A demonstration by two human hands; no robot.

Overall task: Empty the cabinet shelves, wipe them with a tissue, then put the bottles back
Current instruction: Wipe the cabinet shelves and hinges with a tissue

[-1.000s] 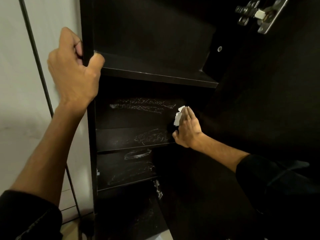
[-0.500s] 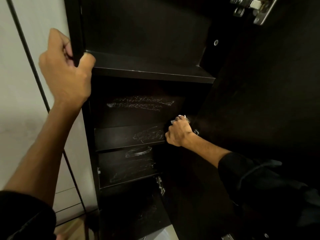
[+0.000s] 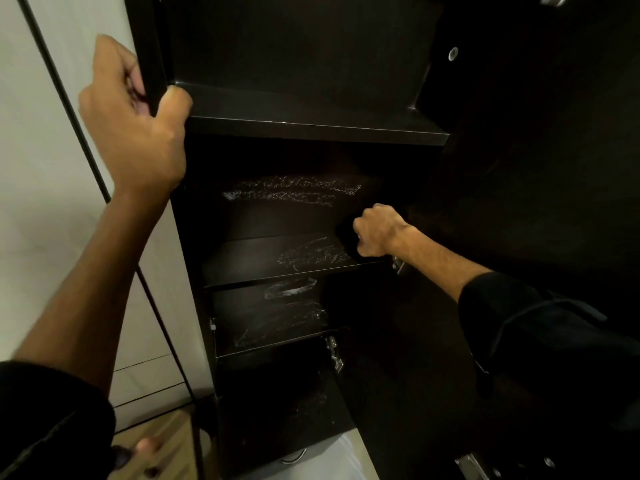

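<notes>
Dark, almost black wood makes up the tall narrow cabinet [image 3: 311,64], whose shelves are seen bare, streaked with pale smears. The left hand [image 3: 135,123] is raised high, the forearm stretched up from a dark sleeve [image 3: 52,420]; its fingers are wrapped round the outer face of the cabinet's left side panel [image 3: 149,46] and the thumb is hooked over the inner face, at the left end of the upper shelf [image 3: 311,129], so the panel's front edge is gripped. The right hand [image 3: 379,232] is reached in from the right, the forearm level and bare below a rolled dark cuff [image 3: 512,323], and is curled into a fist at the right end of the middle shelf [image 3: 277,265], just above its front edge. The tissue is not plainly seen; whether it is balled inside the fist cannot be told. A lower shelf [image 3: 270,327] is seen beneath, likewise smeared. The open cabinet door [image 3: 536,168] is seen at the right, with a metal hinge [image 3: 334,353] by its lower part. A pale wall [image 3: 41,202] lies to the left of the cabinet.
</notes>
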